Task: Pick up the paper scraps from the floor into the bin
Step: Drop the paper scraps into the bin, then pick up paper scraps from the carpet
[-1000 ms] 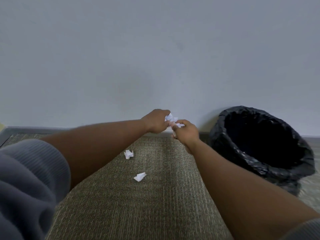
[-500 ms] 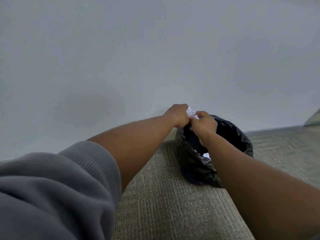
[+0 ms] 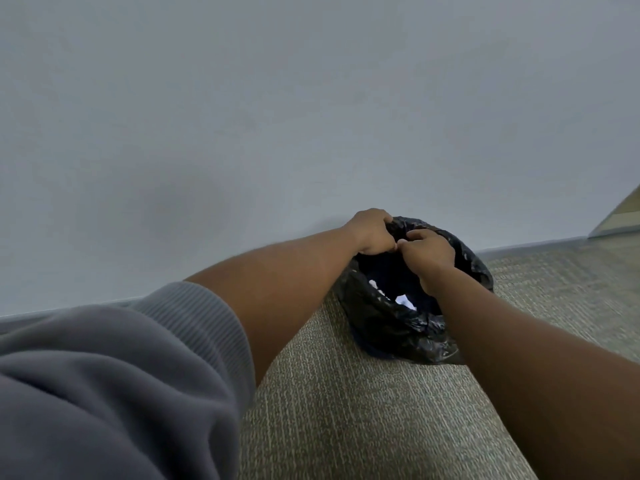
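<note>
The bin (image 3: 398, 336) is lined with a black plastic bag and stands on the carpet against the wall. Inside it lie white paper scraps (image 3: 404, 300). My left hand (image 3: 372, 233) hovers over the bin's far left rim with its fingers curled into a loose fist. My right hand (image 3: 427, 254) is over the bin's opening, fingers bent down, its fingertips touching those of the left hand. No paper shows between the fingers, and the palms are hidden.
Grey-green carpet (image 3: 346, 410) covers the floor up to a plain grey wall (image 3: 311, 116) with a low skirting. A pale angled panel (image 3: 620, 220) shows at the far right edge. My grey sleeve (image 3: 104, 393) fills the lower left.
The view swung right from the carpet with two loose scraps to the bin. Both hands moved over the bin's opening and lowered; the white paper seen between them no longer shows.
</note>
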A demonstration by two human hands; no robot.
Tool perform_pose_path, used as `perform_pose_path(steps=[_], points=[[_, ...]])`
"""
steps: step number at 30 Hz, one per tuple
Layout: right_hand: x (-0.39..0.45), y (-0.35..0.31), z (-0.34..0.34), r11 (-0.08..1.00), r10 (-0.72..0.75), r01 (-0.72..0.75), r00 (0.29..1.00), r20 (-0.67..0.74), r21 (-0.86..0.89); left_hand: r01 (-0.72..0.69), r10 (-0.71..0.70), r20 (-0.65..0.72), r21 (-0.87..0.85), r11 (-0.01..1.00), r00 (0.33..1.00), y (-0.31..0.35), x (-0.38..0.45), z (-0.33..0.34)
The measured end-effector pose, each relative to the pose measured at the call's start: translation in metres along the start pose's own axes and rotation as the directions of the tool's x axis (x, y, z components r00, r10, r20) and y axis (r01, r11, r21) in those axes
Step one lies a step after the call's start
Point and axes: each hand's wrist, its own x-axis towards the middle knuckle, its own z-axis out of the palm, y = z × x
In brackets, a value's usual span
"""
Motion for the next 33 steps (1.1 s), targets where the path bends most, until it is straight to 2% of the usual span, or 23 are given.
perform_pose_path(steps=[3,6,11,14,23,33], points=[[-0.006,-0.006,0.014,0.997,-0.077,0.077,0.997,0.016,-0.017,0.010,-0.031,-0.090,-0.223,0.975,0.995,-0.019,-0.005,-0.003],[-0.016,-0.019,0.032,0.981,-0.194,0.195,0.979,0.063,-0.012,-0.020,-0.047,-0.183,-0.349,0.937,0.982,-0.037,-0.013,-0.008],[-0.036,-0.040,0.065,0.914,-0.401,0.405,0.900,0.171,0.010,-0.025,-0.068,-0.265,-0.331,0.943,0.962,-0.073,-0.033,-0.028],[-0.047,-0.047,0.094,0.880,-0.462,0.475,0.854,0.240,0.001,0.021,-0.102,-0.281,-0.278,0.960,0.954,-0.103,-0.050,-0.037],[-0.092,-0.051,0.172,0.849,-0.453,0.529,0.748,0.484,-0.022,0.220,-0.248,-0.267,-0.128,0.967,0.931,-0.200,-0.086,-0.045],[-0.121,-0.030,0.249,0.773,-0.366,0.625,0.579,0.729,-0.109,0.463,-0.465,-0.154,-0.053,0.885,0.872,-0.296,-0.125,-0.054]])
